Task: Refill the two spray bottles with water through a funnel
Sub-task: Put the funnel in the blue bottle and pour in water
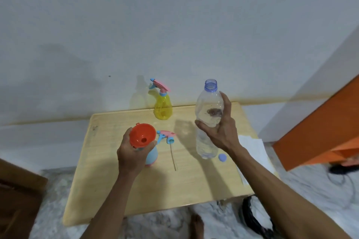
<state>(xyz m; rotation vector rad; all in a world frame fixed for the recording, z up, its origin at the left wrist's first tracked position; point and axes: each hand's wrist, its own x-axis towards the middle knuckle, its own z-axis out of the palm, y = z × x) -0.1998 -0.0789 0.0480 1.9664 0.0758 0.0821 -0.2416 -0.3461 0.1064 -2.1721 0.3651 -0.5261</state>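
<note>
The funnel (142, 135) is sitting in the neck of the spray bottle (152, 156), inside the curl of the left hand's fingers (126, 137); the detached sprayer head (166, 136) is lying on the table (108, 176) just right of the left thumb; the second spray bottle (162, 107) is standing behind it, beyond both hands; the water bottle (208, 120) is standing upright between the right hand's fingers (226, 106) and thumb; its cap (222, 157) is lying on the table below the right wrist; a paper sheet (252, 147) is lying right of that wrist.

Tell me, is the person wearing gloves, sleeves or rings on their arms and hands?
No. The left hand and right hand are bare, with no gloves, rings, watch or bracelets showing. Both forearms are uncovered too, with no sleeves reaching into the picture.
</note>
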